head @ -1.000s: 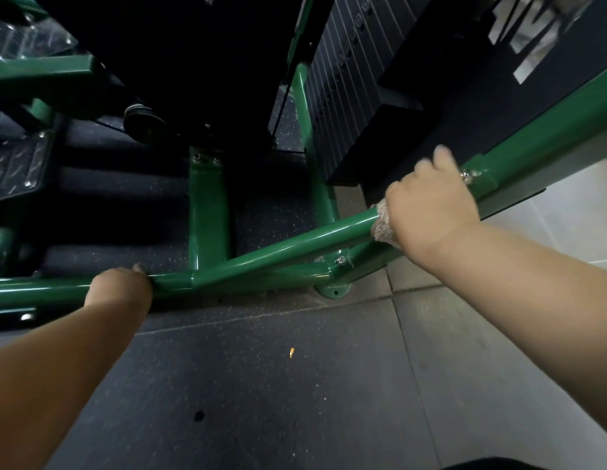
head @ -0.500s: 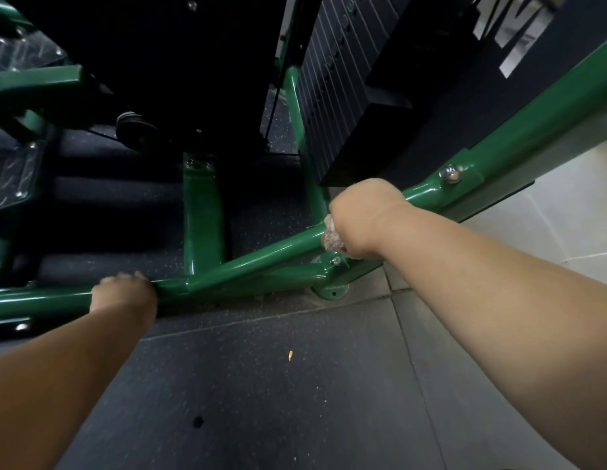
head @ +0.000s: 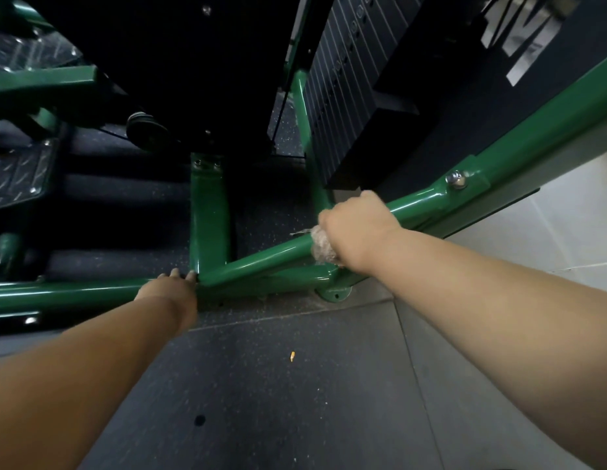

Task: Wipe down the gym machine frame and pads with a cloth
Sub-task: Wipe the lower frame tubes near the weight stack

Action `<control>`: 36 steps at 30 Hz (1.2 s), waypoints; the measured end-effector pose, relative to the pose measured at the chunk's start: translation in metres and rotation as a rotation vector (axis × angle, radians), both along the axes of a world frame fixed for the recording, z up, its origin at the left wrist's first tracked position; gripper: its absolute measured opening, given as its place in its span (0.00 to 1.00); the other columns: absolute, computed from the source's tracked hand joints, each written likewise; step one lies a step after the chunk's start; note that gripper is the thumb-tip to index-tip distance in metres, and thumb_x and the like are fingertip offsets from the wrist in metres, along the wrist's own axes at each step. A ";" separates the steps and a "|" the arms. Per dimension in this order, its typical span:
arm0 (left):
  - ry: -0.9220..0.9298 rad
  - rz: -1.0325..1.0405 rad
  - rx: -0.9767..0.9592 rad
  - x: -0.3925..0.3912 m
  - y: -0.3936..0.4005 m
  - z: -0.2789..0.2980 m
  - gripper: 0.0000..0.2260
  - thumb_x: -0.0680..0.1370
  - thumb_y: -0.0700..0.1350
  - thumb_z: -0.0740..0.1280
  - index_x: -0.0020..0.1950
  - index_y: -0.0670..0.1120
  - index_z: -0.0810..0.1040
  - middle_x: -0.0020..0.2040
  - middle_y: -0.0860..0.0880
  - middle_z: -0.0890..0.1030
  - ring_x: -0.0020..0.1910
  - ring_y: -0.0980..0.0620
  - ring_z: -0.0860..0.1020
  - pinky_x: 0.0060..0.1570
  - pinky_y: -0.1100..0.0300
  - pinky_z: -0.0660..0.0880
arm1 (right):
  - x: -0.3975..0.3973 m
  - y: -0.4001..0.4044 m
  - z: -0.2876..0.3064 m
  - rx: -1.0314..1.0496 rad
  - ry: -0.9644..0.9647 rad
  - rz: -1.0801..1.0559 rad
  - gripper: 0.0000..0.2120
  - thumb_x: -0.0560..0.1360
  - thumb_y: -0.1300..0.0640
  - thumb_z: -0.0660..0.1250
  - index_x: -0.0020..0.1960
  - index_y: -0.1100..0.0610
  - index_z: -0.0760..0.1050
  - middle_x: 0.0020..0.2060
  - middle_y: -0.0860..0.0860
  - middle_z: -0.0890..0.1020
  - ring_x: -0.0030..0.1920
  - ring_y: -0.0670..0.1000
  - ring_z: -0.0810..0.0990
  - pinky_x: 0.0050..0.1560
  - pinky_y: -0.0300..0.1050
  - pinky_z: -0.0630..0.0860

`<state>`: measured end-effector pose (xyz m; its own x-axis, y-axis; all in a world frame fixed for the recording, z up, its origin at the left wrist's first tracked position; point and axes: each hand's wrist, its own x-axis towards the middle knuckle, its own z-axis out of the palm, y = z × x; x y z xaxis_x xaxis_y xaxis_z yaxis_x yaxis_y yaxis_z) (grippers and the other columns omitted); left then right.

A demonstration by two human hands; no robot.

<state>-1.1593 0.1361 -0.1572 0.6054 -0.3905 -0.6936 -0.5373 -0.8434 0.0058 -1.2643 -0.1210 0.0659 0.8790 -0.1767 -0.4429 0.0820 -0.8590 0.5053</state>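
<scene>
Sliding down the slanted green bar (head: 261, 257) toward frame centre, right hand (head: 358, 228) fingers grip the soft, crushable cloth (head: 320, 247) while left hand (head: 170, 290) fingers curl around the rigid lower rail (head: 75, 293).

A dark speckled rubber floor (head: 295, 401) carries the green machine frame (head: 92, 293) and an orange scrap (head: 291, 356).
</scene>
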 end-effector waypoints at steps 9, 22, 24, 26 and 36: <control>0.028 0.023 -0.002 -0.001 -0.008 0.006 0.42 0.79 0.51 0.67 0.87 0.49 0.48 0.85 0.42 0.55 0.82 0.37 0.60 0.74 0.44 0.71 | -0.040 -0.026 -0.023 -0.185 -0.357 0.092 0.13 0.70 0.59 0.74 0.49 0.53 0.71 0.40 0.55 0.75 0.43 0.59 0.74 0.53 0.58 0.70; 0.004 -0.082 0.079 0.001 -0.008 0.000 0.43 0.79 0.57 0.65 0.87 0.49 0.43 0.85 0.42 0.56 0.80 0.38 0.64 0.71 0.43 0.74 | -0.012 0.030 -0.070 -0.062 -0.207 0.205 0.13 0.78 0.56 0.60 0.62 0.54 0.73 0.50 0.54 0.79 0.51 0.59 0.79 0.59 0.57 0.72; 0.027 -0.140 0.091 0.007 -0.005 0.005 0.44 0.78 0.60 0.63 0.86 0.49 0.44 0.84 0.43 0.58 0.78 0.40 0.69 0.68 0.44 0.76 | -0.008 0.026 -0.045 -0.004 -0.082 0.070 0.18 0.76 0.55 0.68 0.64 0.53 0.70 0.55 0.54 0.79 0.57 0.59 0.78 0.60 0.57 0.69; 0.037 -0.164 0.081 0.011 -0.005 0.012 0.46 0.75 0.63 0.65 0.86 0.51 0.47 0.83 0.45 0.61 0.76 0.41 0.71 0.69 0.44 0.76 | 0.000 0.017 -0.012 -0.006 -0.056 -0.036 0.16 0.75 0.48 0.69 0.61 0.50 0.73 0.53 0.50 0.81 0.55 0.57 0.80 0.58 0.55 0.68; -0.011 -0.190 0.081 0.006 0.001 -0.006 0.45 0.82 0.58 0.67 0.86 0.48 0.38 0.86 0.43 0.52 0.82 0.39 0.60 0.73 0.43 0.71 | 0.054 -0.019 0.019 0.594 0.536 -0.670 0.15 0.83 0.47 0.66 0.42 0.54 0.77 0.28 0.44 0.80 0.25 0.41 0.77 0.31 0.31 0.72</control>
